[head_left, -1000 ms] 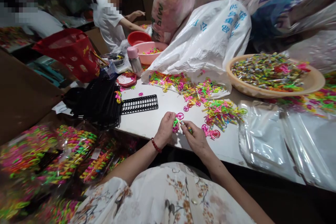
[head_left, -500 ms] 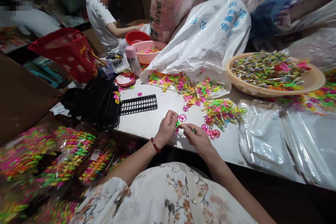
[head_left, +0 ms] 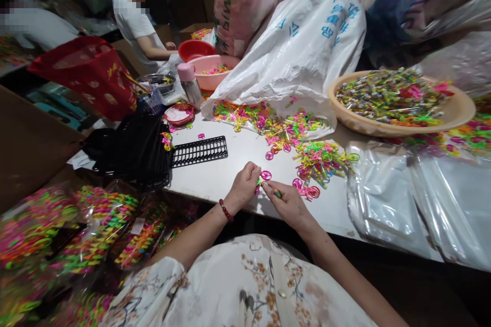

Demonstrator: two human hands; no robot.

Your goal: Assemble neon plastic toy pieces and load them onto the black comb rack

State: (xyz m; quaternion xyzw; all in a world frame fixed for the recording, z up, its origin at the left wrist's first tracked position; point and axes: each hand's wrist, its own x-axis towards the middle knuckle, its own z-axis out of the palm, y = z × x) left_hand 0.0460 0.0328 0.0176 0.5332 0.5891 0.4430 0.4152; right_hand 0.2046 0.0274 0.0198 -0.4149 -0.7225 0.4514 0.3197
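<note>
Near the table's front edge, my left hand (head_left: 245, 186) is closed in a pinch on a small green plastic toy piece (head_left: 261, 181), mostly hidden by the fingers. A pink spoked plastic ring (head_left: 266, 176) shows just beyond the fingertips. My right hand (head_left: 288, 203) is closed around a short multicoloured patterned tube (head_left: 277, 193), its fingertips meeting the left hand's piece. Right of the hands are loose pink toy pieces (head_left: 307, 190) and a heap of bright toy pieces with patterned tubes (head_left: 322, 161).
A black slotted rack (head_left: 199, 151) lies left, beside stacked black racks (head_left: 130, 150). More pieces spill from a white sack (head_left: 303, 46). A tan basin (head_left: 345, 117) and clear plastic bags (head_left: 387, 194) are right. Filled bags (head_left: 95, 230) lie lower left. A co-worker (head_left: 134, 23) sits beyond.
The tube in my right hand shows more of its length and has tilted. My left hand stays nearly in place. The co-worker's arm has drawn back, and the camera view has shifted slightly.
</note>
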